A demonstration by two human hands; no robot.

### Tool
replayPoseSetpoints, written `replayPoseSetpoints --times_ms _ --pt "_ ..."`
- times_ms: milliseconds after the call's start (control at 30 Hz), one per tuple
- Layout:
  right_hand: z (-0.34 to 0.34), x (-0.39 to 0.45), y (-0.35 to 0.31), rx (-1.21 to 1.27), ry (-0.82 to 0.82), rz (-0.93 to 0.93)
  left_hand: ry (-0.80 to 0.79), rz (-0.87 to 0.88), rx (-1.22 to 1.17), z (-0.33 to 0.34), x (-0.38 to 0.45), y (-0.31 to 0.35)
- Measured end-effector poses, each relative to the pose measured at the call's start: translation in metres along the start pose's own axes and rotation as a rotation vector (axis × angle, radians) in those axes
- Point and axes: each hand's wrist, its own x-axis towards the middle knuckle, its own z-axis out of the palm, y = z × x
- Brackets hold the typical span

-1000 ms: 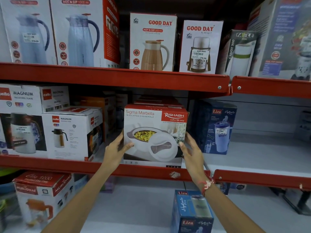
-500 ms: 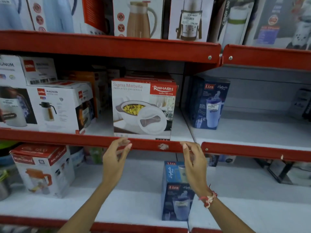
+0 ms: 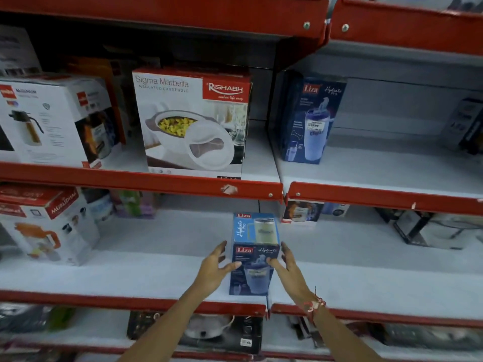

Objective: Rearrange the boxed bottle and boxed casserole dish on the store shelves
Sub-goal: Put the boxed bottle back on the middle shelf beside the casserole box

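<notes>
I see a white Cello Magnum flask box [image 3: 56,121] at the middle shelf's left. A Murlidhar jug box [image 3: 44,226] stands below it, and a black appliance box [image 3: 198,333] sits on the bottom shelf.

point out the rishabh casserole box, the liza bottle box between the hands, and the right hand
Rishabh casserole box [image 3: 192,121]: head view, on the printed front face.
Liza bottle box [image 3: 252,273]: head view, on the front face, between both hands.
Right hand [image 3: 287,267]: head view, on the back of the hand.

Glossy printed cardboard on casserole box [image 3: 192,121] & blue bottle box [image 3: 253,254]; shelf edge [image 3: 130,180] red painted metal, chipped.
</notes>
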Motion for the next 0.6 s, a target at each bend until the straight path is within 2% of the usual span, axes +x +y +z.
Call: replayPoseSetpoints --times_ms 233,600 --pt "0.005 0.006 0.004 -0.030 -0.022 -0.015 0.011 0.016 -0.018 0.010 0.003 0.007" --pt "-0.020 -0.035 -0.017 0.038 0.033 -0.176 0.002 0.059 -0.133 -0.004 -0.034 0.039"
